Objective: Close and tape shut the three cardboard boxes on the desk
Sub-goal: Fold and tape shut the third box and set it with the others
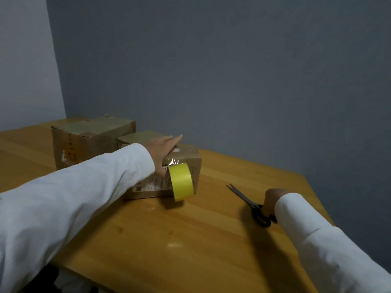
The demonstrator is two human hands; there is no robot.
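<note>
Three brown cardboard boxes stand on the wooden desk [190, 240]. The nearest box [190, 163] has its flaps down, and my left hand [163, 149] lies flat on its top with straight fingers. A yellow tape roll [182, 181] hangs against that box's front face by a clear strip stuck over the top edge. Behind it sit a second closed box [139, 137] and a larger taped box [84, 140] at the back left. At the right, my right hand [273, 203] grips the handles of black scissors [249, 203], whose blades lie on the desk pointing towards the boxes.
A grey wall runs close behind the boxes. The desk's right edge slants down past my right sleeve, and its front edge crosses the lower left. Bare wood lies between the nearest box and the scissors.
</note>
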